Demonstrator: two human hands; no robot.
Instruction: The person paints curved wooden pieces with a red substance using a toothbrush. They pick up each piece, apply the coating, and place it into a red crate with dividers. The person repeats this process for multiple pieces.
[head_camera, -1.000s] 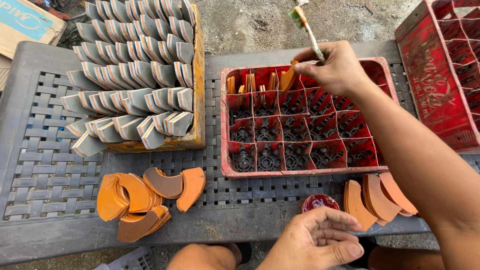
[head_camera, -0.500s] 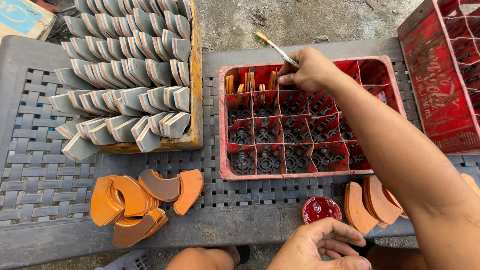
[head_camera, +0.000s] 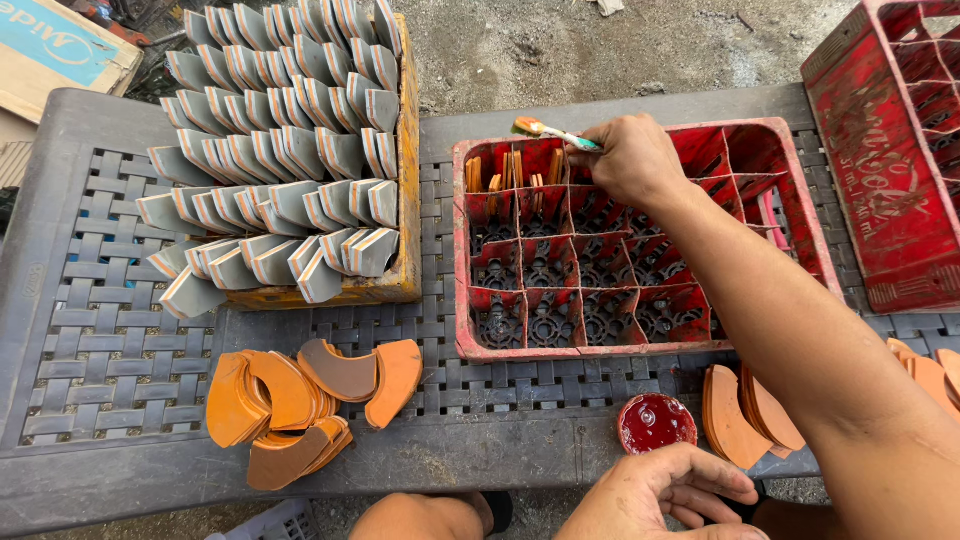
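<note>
My right hand (head_camera: 632, 158) reaches over the far left part of a red plastic crate (head_camera: 810, 225) and grips a thin paintbrush (head_camera: 553, 132) whose orange-coated tip points left. Just left of the hand, several curved orange pieces (head_camera: 512, 170) stand upright in the crate's far-left compartments. My left hand (head_camera: 662, 490) rests at the near table edge with fingers apart, holding nothing, beside a small round red lid of paint (head_camera: 655, 422). A stack of curved orange pieces (head_camera: 745, 418) stands just right of the lid.
A yellow crate (head_camera: 408, 200) packed with rows of grey curved pieces stands at the left. A loose pile of orange curved pieces (head_camera: 300, 400) lies in front of it on the grey woven plastic table (head_camera: 90, 340). A second red crate (head_camera: 900, 150) sits at the right edge.
My right hand has moved left across the far side of the crate, and the brush has swung from pointing up to pointing left. My left hand has stayed by the lid.
</note>
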